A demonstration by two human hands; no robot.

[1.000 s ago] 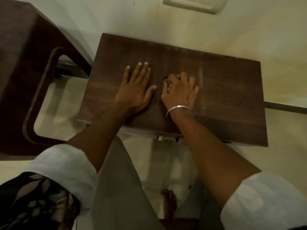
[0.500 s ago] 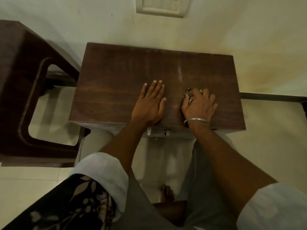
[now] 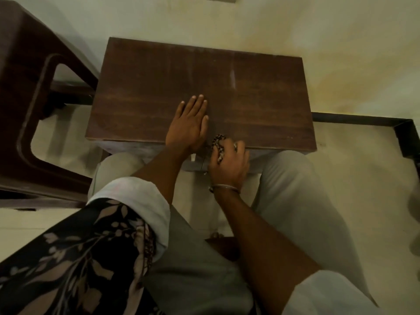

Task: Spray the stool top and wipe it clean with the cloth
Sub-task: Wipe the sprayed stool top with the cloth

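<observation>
The stool top (image 3: 238, 87) is a dark brown wooden rectangle standing against the wall. My left hand (image 3: 189, 126) lies flat on it near the front edge, fingers straight and together. My right hand (image 3: 228, 165) sits at the front edge, just right of the left hand, with its fingers curled round a small dark cloth with light specks (image 3: 218, 142). The cloth bunches out between the fingers and onto the wood. No spray bottle is in view.
A dark brown plastic chair (image 3: 25, 98) stands close on the left. A dark metal frame (image 3: 404, 135) runs along the floor at the right. My knees in grey trousers (image 3: 293, 178) sit under the stool's front edge. A pale wall (image 3: 227, 23) is behind.
Both hands have slid back across the stool top toward its front edge. My right hand with the cloth has reached the edge itself, now behind the left hand.
</observation>
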